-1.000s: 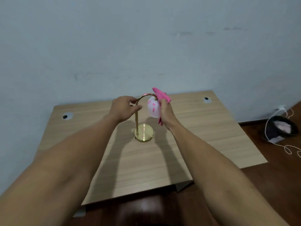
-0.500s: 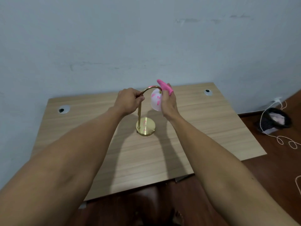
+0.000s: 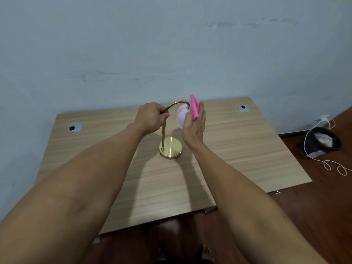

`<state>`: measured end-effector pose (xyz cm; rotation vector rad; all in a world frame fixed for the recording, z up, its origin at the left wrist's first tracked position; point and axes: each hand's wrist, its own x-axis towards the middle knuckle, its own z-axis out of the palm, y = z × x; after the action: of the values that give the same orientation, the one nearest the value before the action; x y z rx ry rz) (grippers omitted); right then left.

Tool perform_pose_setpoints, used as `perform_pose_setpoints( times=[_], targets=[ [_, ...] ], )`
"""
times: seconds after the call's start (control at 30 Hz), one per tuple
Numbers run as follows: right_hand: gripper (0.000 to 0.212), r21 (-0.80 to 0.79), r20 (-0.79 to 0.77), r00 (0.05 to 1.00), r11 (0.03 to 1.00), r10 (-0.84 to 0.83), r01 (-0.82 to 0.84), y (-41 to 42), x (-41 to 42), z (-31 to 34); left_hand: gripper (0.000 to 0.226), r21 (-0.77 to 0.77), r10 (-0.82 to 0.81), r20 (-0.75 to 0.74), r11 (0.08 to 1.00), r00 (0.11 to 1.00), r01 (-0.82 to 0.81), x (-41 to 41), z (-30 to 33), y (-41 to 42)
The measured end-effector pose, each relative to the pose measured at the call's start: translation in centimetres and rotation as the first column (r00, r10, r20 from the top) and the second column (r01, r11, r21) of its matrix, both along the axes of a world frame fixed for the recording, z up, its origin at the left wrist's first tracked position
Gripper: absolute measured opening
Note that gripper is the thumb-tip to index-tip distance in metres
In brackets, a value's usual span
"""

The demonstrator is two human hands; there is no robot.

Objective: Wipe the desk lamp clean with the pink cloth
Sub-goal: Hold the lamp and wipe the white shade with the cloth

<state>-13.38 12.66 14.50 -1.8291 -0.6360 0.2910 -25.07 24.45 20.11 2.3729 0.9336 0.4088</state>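
Head view: I see the wooden worktop against a pale wall, and the desk lamp standing upright near its middle. My left hand has its fingers curled round the lamp's curved brass neck. My right hand presses the pink cloth against the white shade, thumb pinching it.

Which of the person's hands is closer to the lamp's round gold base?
The left hand, narrowly. It grips the gold stem above the round gold base. The right hand is up and to the right, holding the pink cloth against the white shade.
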Motion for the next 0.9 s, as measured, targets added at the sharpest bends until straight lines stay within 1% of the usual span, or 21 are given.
perform_pose_setpoints(
  times=[0.03, 0.1, 0.17, 0.2, 0.23, 0.3, 0.33, 0.37, 0.4, 0.47, 0.5, 0.53, 0.6, 0.63, 0.67, 0.7, 0.77, 0.8, 0.83, 0.87, 0.9],
  targets=[
    [0.072, -0.012, 0.067, 0.998, 1.0, 0.02, -0.019, -0.5, -0.5, -0.5, 0.025, -0.006, 0.001, 0.0, 1.0, 1.0, -0.001, 0.0, 0.0, 0.0],
    [0.07, 0.034, 0.141, 0.989, 0.998, 0.043, -0.048, -1.4, -0.7, -1.8, 0.025, -0.013, 0.002, 0.008, 1.0, 1.0, -0.002, 0.1, -0.1, -0.1],
    [0.069, 0.121, 0.131, 0.99, 0.991, 0.044, -0.06, -1.4, -0.4, -2.8, 0.024, -0.005, 0.006, 0.005, 1.0, 1.0, -0.006, 0.2, 0.0, -0.3],
    [0.07, 0.156, 0.067, 0.997, 0.987, 0.025, -0.035, -1.2, -0.3, -3.1, 0.024, -0.002, 0.009, 0.004, 1.0, 1.0, -0.009, 0.2, 0.0, -0.3],
    [0.073, 0.175, -0.032, 1.0, 0.984, -0.002, 0.007, -0.8, -0.3, -3.2, 0.024, -0.003, 0.01, 0.001, 1.0, 1.0, -0.01, 0.2, 0.0, -0.3],
    [0.079, 0.176, -0.225, 0.973, 0.98, -0.055, 0.096, -0.1, -0.7, -2.1, 0.024, -0.011, 0.012, -0.005, 1.0, 1.0, -0.012, 0.1, 0.1, -0.2],
    [0.082, 0.158, -0.264, 0.961, 0.979, -0.08, 0.125, 0.2, -1.0, -1.2, 0.024, -0.012, 0.014, -0.006, 1.0, 1.0, -0.014, 0.1, 0.2, -0.2],
    [0.083, 0.129, -0.249, 0.964, 0.983, -0.093, 0.128, 0.3, -1.3, -0.4, 0.024, -0.011, 0.016, -0.007, 1.0, 1.0, -0.016, 0.1, 0.2, -0.2],
    [0.082, 0.089, -0.177, 0.981, 0.991, -0.083, 0.1, 0.2, -1.6, 0.3, 0.023, -0.006, 0.014, -0.009, 1.0, 1.0, -0.014, 0.1, 0.2, -0.2],
    [0.08, 0.024, 0.028, 1.0, 1.0, -0.009, 0.009, -0.2, -1.9, 0.2, 0.022, 0.0, 0.01, -0.011, 1.0, 1.0, -0.01, 0.0, 0.3, -0.2],
    [0.078, 0.01, 0.1, 0.995, 1.0, 0.021, -0.022, -0.6, -1.9, -0.3, 0.021, -0.001, 0.011, -0.009, 1.0, 1.0, -0.011, 0.0, 0.3, -0.3],
    [0.076, 0.011, 0.148, 0.988, 0.999, 0.034, -0.036, -0.9, -1.5, -1.0, 0.021, -0.003, 0.012, -0.007, 1.0, 1.0, -0.012, 0.0, 0.3, -0.3],
    [0.071, 0.066, 0.177, 0.984, 0.997, 0.028, -0.04, -1.3, -1.2, -2.1, 0.022, -0.004, 0.011, -0.011, 1.0, 1.0, -0.011, 0.1, 0.4, -0.4],
    [0.071, 0.108, 0.146, 0.989, 0.994, 0.012, -0.028, -1.3, -1.3, -2.2, 0.022, -0.002, 0.013, -0.016, 1.0, 1.0, -0.013, 0.2, 0.4, -0.5],
    [0.072, 0.145, 0.076, 0.997, 0.989, -0.014, 0.003, -1.0, -1.4, -2.4, 0.022, -0.001, 0.015, -0.021, 1.0, 1.0, -0.016, 0.2, 0.5, -0.5],
    [0.076, 0.165, -0.034, 0.998, 0.985, -0.043, 0.048, -0.7, -1.6, -2.5, 0.023, -0.002, 0.017, -0.027, 1.0, 0.999, -0.017, 0.2, 0.5, -0.5],
    [0.081, 0.177, -0.258, 0.962, 0.974, -0.09, 0.138, 0.4, -1.8, -1.8, 0.022, -0.004, 0.021, -0.036, 1.0, 0.999, -0.021, 0.1, 0.7, -0.5],
    [0.081, 0.165, -0.311, 0.944, 0.972, -0.11, 0.167, 0.9, -1.9, -1.1, 0.022, -0.008, 0.023, -0.039, 1.0, 0.999, -0.024, 0.1, 0.8, -0.6],
    [0.083, 0.132, -0.302, 0.946, 0.977, -0.121, 0.167, 1.1, -2.1, -0.3, 0.021, -0.012, 0.026, -0.04, 1.0, 0.999, -0.026, 0.1, 0.9, -0.6],
    [0.083, 0.088, -0.235, 0.964, 0.985, -0.123, 0.147, 1.1, -2.3, 0.5, 0.021, -0.015, 0.026, -0.042, 1.0, 0.999, -0.027, 0.0, 0.9, -0.6],
    [0.081, 0.039, -0.121, 0.988, 0.994, -0.1, 0.105, 0.8, -2.5, 0.8, 0.021, -0.014, 0.027, -0.045, 1.0, 0.999, -0.027, 0.0, 0.9, -0.7]
  ],
)
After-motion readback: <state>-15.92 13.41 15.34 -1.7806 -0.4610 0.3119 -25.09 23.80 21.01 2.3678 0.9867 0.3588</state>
